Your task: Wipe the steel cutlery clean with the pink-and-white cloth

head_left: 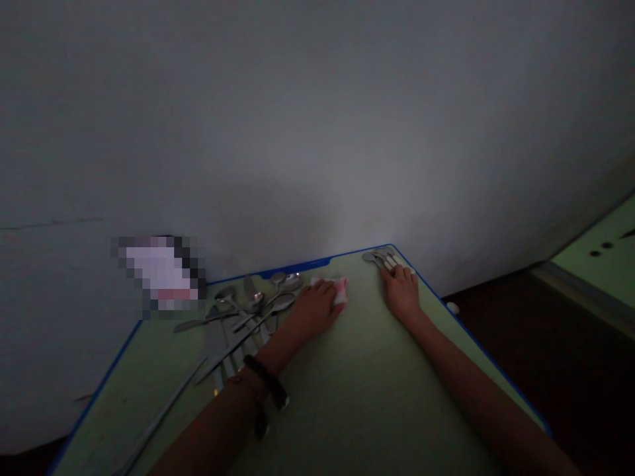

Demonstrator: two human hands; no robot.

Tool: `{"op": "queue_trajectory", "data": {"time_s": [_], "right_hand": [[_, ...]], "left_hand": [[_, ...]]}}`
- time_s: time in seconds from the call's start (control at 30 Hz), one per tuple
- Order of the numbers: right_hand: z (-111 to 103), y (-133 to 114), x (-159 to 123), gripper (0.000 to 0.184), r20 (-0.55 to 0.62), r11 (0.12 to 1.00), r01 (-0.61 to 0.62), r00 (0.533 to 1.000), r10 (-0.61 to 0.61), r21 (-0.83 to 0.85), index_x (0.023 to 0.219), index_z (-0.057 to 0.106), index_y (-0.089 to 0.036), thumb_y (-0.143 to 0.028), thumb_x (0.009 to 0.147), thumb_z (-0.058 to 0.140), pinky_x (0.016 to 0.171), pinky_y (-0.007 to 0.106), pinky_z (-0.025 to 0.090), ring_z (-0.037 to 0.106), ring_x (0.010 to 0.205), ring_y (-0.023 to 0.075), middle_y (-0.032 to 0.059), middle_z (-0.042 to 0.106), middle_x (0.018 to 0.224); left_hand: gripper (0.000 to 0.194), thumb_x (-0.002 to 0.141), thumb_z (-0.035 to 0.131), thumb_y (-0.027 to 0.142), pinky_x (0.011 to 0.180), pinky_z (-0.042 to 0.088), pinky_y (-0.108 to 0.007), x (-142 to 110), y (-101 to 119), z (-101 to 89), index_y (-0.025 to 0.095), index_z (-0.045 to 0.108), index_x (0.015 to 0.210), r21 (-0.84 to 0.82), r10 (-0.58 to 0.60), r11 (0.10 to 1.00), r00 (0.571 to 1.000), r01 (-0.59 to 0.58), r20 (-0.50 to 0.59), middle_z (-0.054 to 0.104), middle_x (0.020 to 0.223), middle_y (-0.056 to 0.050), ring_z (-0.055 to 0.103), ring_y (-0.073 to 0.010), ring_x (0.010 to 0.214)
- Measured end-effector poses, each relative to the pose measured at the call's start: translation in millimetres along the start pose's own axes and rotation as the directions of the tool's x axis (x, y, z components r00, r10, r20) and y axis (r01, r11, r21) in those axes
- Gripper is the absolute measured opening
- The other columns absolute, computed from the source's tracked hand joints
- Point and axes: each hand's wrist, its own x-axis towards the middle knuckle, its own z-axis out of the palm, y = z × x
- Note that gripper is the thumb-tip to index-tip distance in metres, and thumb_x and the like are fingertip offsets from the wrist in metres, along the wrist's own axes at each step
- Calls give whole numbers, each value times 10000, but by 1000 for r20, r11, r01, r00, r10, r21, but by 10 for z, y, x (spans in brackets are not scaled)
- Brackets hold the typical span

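Note:
My left hand (316, 307) is closed over a pink and white cloth (340, 289), pressed down on the green tabletop (367, 370). Just left of it lies a loose pile of metal cutlery, with a spoon (284, 302), a ladle-like spoon (226, 295) and several knives and handles crossing each other; my forearm hides part of the pile. At the table's far right corner, the fingers of my right hand (401, 294) curl over the handles of a small group of spoons (370, 256). Their bowls point away from me, and pale handles show beside my fingertips.
A blurred-out upright object (161, 271) stands at the far left corner. One long thin metal utensil (161, 416) lies along the left side. A grey wall (317, 132) rises behind the blue table edge (292, 268). Dark floor (516, 330) lies to the right.

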Motion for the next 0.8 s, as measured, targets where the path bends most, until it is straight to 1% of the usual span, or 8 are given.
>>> {"op": "queue_trajectory", "data": {"time_s": [0.13, 0.27, 0.37, 0.47, 0.57, 0.7, 0.8], "right_hand": [[18, 2, -5, 369, -16, 1000, -12, 1000, 13, 22, 1195, 539, -228, -231, 860, 383, 825, 387, 273, 405, 980, 267, 130, 516, 1034], [21, 14, -36, 413, -47, 997, -68, 996, 70, 39, 1249, 483, -206, -259, 849, 397, 828, 396, 270, 382, 1020, 277, 141, 480, 1132], [22, 10, -47, 420, -42, 997, -69, 997, 71, 39, 1255, 481, -227, -266, 845, 400, 840, 413, 260, 362, 1053, 290, 141, 450, 1210], [27, 0, -40, 395, -36, 999, -47, 998, 48, 28, 1223, 512, -251, -255, 846, 397, 866, 426, 243, 339, 1103, 299, 130, 437, 1262], [39, -10, -19, 387, -53, 999, -31, 998, 32, 16, 1215, 517, -257, -240, 852, 384, 891, 432, 230, 312, 1155, 302, 117, 416, 1315], [71, -20, 16, 402, -46, 1000, -24, 999, 24, 9, 1228, 502, -274, -234, 842, 395, 912, 444, 221, 283, 1202, 308, 97, 385, 1367], [93, -9, 28, 416, -47, 999, -31, 998, 32, 15, 1241, 489, -274, -241, 835, 407, 930, 449, 218, 280, 1212, 307, 95, 380, 1374]], "left_hand": [[314, 897, 378, 404, 949, 359, -389, -118, -7, -77, 169, 526, 1043, -33, 5, 999, 999, -4, 46, 499, 1267, -117, 422, -249, 1190], [286, 892, 386, 402, 930, 377, -378, -246, -10, -125, 174, 534, 982, -44, 14, 999, 998, -11, 57, 520, 1230, -116, 450, -240, 1155], [278, 892, 384, 403, 926, 382, -367, -308, -14, -145, 183, 533, 975, -59, 22, 998, 998, -18, 61, 519, 1226, -105, 456, -228, 1144], [269, 883, 408, 394, 932, 381, -359, -309, -9, -163, 182, 540, 982, -67, 13, 998, 997, -8, 77, 515, 1231, -103, 454, -225, 1147], [267, 863, 448, 375, 913, 395, -356, -278, 4, -170, 170, 546, 1003, -58, 17, 998, 995, -11, 100, 524, 1221, -112, 469, -235, 1130], [308, 861, 451, 365, 906, 402, -366, -268, 27, -141, 169, 532, 1083, -30, 1, 1000, 996, 1, 85, 515, 1245, -119, 470, -251, 1141], [344, 867, 442, 362, 951, 378, -376, -292, 38, -108, 171, 508, 1145, -24, -14, 1000, 997, 16, 74, 487, 1288, -121, 444, -249, 1183]]}}
